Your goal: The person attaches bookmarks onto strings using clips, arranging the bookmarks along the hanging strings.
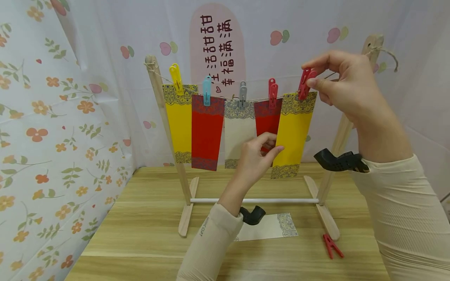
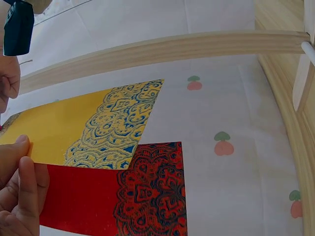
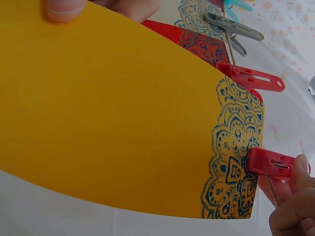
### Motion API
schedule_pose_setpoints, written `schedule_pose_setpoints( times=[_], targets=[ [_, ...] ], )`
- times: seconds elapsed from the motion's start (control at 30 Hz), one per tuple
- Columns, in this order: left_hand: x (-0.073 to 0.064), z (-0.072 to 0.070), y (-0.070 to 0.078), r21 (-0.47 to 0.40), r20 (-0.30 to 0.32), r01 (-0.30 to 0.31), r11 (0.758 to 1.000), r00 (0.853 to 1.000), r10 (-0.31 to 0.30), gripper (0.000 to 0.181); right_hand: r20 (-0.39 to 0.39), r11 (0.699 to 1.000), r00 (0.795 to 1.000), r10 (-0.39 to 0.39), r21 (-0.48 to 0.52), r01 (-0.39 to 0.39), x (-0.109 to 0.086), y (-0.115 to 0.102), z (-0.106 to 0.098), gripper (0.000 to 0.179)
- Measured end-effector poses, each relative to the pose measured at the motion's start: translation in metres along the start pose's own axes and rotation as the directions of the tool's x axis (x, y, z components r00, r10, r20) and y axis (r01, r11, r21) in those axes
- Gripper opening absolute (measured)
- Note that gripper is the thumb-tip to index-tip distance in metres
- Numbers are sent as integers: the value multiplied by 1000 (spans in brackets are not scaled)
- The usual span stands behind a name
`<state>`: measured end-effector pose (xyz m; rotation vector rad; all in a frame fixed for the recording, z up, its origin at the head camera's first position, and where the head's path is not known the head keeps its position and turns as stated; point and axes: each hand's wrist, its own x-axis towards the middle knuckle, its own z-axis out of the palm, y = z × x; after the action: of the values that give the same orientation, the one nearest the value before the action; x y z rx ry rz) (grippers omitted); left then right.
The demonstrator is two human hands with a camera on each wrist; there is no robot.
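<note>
At the right end of the string, a yellow card (image 1: 294, 130) with patterned blue-and-gold ends hangs in front of a red card (image 1: 268, 119). My left hand (image 1: 254, 156) pinches the yellow card's left edge between thumb and fingers. Up at the string, my right hand (image 1: 353, 84) pinches a red clothespin (image 1: 304, 86) by its handles. In the right wrist view that clothespin (image 3: 273, 163) sits over the card's patterned top edge, where the string passes. A second red clothespin (image 1: 272, 93) holds the red card behind.
Further left hang a white card (image 1: 240, 130) under a grey clothespin, a red card under a blue one and a yellow card under a yellow one. The wooden frame (image 1: 332, 171) carries the string. A white card (image 1: 267, 228) and a red clothespin (image 1: 332, 246) lie on the table.
</note>
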<state>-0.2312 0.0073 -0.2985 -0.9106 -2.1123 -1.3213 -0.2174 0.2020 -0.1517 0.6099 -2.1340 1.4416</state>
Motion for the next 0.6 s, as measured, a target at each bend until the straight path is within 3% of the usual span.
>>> schedule_pose_setpoints(
  times=[0.27,0.6],
  targets=[
    [2,3,2,-12,11,13,1000,1000,-13,19,24,1000,1000,-4,17,3,-2,2,-2,27],
    [3,3,1,11,27,37,999,999,-37,25,51,997,998,22,-81,-18,-4,1,-5,34]
  ],
)
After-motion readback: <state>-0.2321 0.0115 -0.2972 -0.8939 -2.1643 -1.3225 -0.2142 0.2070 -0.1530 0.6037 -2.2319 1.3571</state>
